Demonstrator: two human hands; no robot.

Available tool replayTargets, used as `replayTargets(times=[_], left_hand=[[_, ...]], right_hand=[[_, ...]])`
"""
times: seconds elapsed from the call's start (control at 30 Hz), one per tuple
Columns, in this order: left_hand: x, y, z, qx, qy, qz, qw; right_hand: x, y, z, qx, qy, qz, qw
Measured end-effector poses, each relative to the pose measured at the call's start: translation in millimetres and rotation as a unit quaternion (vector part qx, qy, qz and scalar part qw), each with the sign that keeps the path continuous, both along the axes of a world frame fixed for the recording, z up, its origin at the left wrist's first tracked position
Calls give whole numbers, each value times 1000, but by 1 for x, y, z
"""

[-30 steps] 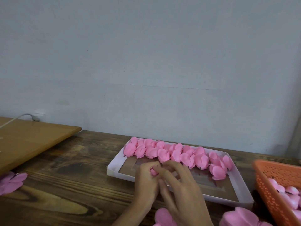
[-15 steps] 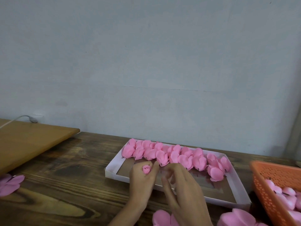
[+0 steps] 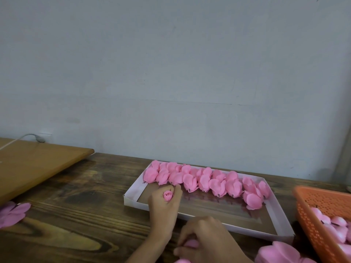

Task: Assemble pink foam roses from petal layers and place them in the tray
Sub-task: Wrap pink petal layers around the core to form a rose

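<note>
My left hand [image 3: 163, 207] is pinching one small bud [image 3: 168, 196] upright between its fingers, at eight o'clock of the tray [image 3: 133, 202], probably keeping it ready for wrapping. My right hand [image 3: 207, 238] is curling its fingers round one petal layer [image 3: 190, 243] on the counter [image 3: 76, 215] at six o'clock. Roughly thirteen roses [image 3: 205, 180] are lining the tray's twelve o'clock edge, though overlap is blurring the count.

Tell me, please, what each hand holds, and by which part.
The left hand pinches a small rosebud by its base. The right hand grips a pink petal layer, mostly hidden.
</note>
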State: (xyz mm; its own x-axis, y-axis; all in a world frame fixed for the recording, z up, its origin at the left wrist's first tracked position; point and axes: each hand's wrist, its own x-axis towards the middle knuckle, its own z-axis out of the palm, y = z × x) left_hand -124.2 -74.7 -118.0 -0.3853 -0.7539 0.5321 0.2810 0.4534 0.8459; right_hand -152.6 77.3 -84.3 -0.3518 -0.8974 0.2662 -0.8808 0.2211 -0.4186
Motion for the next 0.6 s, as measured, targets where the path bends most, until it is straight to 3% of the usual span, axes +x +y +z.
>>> replayTargets(times=[0.17, 0.33, 0.6], left_hand=[[-1, -1, 0, -8, -9, -13, 1000], [0, -1, 1, -24, -11, -19, 999], [0, 2, 1, -24, -12, -25, 999]], right_hand=[[-6, 1, 3, -2, -8, -31, 999], [-10, 5, 5, 17, -146, -47, 988], [-15, 11, 4, 38, -208, -56, 976]])
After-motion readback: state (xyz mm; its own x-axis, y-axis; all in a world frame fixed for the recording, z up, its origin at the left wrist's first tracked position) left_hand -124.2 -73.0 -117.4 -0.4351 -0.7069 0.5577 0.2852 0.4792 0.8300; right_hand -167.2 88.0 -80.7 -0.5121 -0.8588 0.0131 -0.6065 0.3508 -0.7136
